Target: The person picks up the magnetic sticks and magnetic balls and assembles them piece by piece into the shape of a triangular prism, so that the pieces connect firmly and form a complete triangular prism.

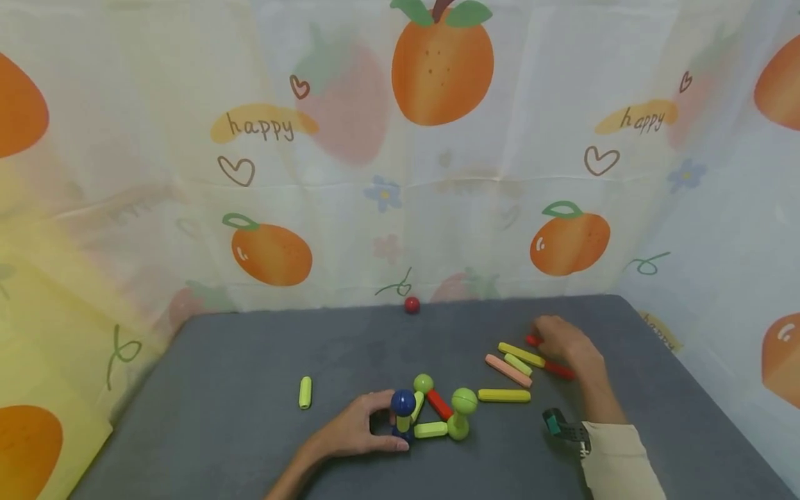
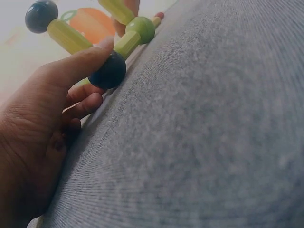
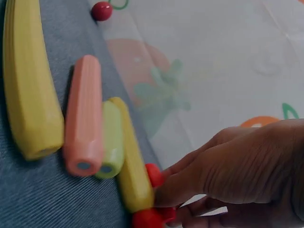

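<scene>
On the table, my left hand (image 1: 359, 427) grips the lower dark blue ball (image 2: 108, 71) of a small built frame, thumb on one side and fingers on the other. From that ball a yellow-green rod rises to an upper dark blue ball (image 1: 403, 402). A flat triangle of rods, including a red rod (image 1: 439, 405), joins it to a green ball (image 1: 423, 382) and a green upright (image 1: 460, 414). Farther back on the right, my right hand (image 1: 562, 342) pinches a red rod (image 1: 532, 340); its fingers hide most of that piece.
Near the right hand lie yellow rods (image 1: 503, 395), a pink rod (image 1: 508, 371), a short light green rod (image 1: 518, 364) and another red rod (image 1: 560, 370). A lone yellow-green rod (image 1: 305, 392) lies at left. By the back edge sits a red ball (image 1: 412, 305), before a fruit-print curtain (image 1: 450, 243).
</scene>
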Available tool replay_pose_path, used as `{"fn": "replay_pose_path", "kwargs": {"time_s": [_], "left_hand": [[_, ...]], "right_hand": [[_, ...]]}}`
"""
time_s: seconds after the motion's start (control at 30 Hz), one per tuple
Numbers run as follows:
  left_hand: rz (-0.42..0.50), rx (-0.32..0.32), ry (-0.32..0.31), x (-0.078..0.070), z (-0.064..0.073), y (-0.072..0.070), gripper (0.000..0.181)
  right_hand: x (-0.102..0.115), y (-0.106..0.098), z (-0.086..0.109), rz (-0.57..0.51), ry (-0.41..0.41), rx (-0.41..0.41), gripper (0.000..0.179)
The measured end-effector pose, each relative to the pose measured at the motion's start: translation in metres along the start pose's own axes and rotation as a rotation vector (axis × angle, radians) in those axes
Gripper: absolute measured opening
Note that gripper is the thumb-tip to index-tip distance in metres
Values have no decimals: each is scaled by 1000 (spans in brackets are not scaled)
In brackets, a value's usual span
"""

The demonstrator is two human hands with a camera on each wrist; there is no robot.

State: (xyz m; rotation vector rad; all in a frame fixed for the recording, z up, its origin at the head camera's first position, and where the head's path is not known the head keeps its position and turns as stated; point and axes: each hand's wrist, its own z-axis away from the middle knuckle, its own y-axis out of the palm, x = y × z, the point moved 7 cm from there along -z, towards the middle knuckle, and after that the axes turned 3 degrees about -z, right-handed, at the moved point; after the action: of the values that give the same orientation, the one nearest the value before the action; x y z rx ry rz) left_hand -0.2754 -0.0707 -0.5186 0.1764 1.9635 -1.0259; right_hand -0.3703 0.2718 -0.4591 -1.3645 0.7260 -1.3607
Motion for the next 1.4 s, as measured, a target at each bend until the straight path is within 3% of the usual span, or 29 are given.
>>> {"fn": "replay_pose_path", "kwargs": {"time_s": [0.1, 0.17, 0.23, 0.37, 0.43, 0.53, 0.67, 0.8, 1.07, 1.23, 1.4], "left_hand": [[4, -5, 18, -1, -1, 0, 24], [24, -11, 14, 0, 0, -1, 23], [42, -21, 11, 0, 2, -2, 24], [62, -23, -5, 1, 3, -3, 24], [71, -17, -2, 1, 2, -2, 24], [84, -11, 5, 0, 0, -1, 24], [85, -6, 9, -1, 0, 0, 25], [74, 4, 13, -1, -1, 3, 26], [78, 14, -7, 1, 0, 1, 29], [57, 12, 20, 1, 0, 1, 30], [67, 14, -16, 4, 0, 1, 29]], "right_hand": [[24, -13, 6, -52, -115, -29, 14], [54, -24, 15, -104, -235, -54, 3], [90, -33, 27, -140, -379, -53, 11], [161, -34, 57, -170, -629, 46, 20], [187, -26, 68, -145, -707, 111, 20], [210, -10, 76, -85, -733, 199, 18], [220, 8, 74, 17, -679, 247, 15], [219, 14, 72, 51, -644, 245, 16], [220, 14, 69, 66, -695, 209, 18], [219, 15, 67, 56, -698, 235, 19], [218, 16, 65, 29, -701, 255, 18]]}}
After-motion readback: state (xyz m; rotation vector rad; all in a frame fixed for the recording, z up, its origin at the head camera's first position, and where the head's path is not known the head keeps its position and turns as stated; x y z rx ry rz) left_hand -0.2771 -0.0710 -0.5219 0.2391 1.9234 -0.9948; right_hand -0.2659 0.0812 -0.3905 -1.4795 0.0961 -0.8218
